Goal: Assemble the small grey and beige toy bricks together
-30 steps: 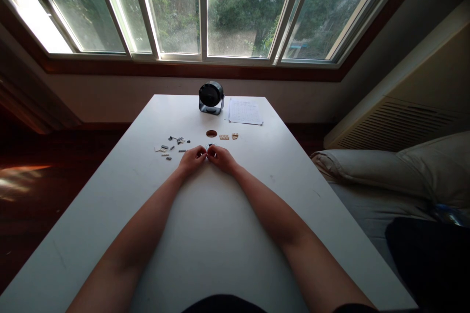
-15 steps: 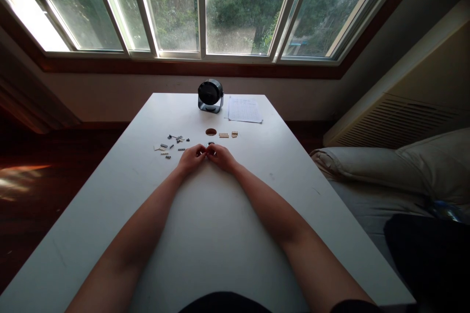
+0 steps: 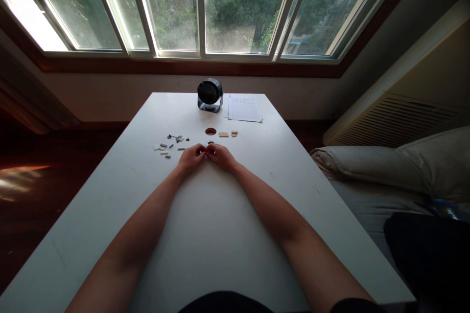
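Observation:
My left hand (image 3: pixel 193 156) and my right hand (image 3: pixel 221 156) meet at the fingertips over the white table (image 3: pixel 205 234). Both are closed in a pinch, and what lies between the fingers is too small and hidden to name. Just beyond the fingertips a small round dark piece with a pale rim (image 3: pixel 210 143) partly shows. Left of my left hand lie several small grey, black and tan pieces (image 3: pixel 163 145), like building-block parts. Past my right hand sit two small groups of tan studded pieces (image 3: pixel 223 134).
A round hole (image 3: pixel 210 131) opens in the tabletop beyond my hands. Farther back stand a black round device on a bracket (image 3: pixel 210 94) and printed paper sheets (image 3: pixel 245 108). A window (image 3: pixel 238 19) fills the far side; a cushioned seat (image 3: pixel 370 166) lies to the right.

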Available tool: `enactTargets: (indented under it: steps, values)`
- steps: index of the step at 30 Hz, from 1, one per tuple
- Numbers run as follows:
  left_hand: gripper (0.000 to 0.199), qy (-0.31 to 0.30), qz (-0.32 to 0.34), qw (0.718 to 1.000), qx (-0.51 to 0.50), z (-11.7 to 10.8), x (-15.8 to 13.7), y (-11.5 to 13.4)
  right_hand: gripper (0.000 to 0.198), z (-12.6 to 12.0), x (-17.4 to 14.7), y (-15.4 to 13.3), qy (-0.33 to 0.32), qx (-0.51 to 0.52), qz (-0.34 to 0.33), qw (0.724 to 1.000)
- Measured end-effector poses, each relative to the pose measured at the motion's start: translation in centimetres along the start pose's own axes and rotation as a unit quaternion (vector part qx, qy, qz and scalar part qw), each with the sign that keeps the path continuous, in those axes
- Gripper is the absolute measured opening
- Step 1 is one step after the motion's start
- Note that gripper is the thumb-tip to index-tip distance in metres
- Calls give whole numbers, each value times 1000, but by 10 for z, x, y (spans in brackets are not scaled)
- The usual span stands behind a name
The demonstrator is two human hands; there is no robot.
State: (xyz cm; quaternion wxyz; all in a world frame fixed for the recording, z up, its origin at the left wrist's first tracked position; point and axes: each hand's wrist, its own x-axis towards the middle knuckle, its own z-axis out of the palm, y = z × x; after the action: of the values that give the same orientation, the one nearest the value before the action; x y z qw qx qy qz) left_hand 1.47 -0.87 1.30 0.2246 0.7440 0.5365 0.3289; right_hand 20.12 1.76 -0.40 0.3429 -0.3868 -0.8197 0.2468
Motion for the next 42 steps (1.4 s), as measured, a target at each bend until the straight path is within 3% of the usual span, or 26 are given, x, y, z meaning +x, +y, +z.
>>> enactTargets:
  steps: [42]
  values:
    - [20,-6,16,1000,26,0,1,-3,11,1,0,2,3,5,-14,1000]
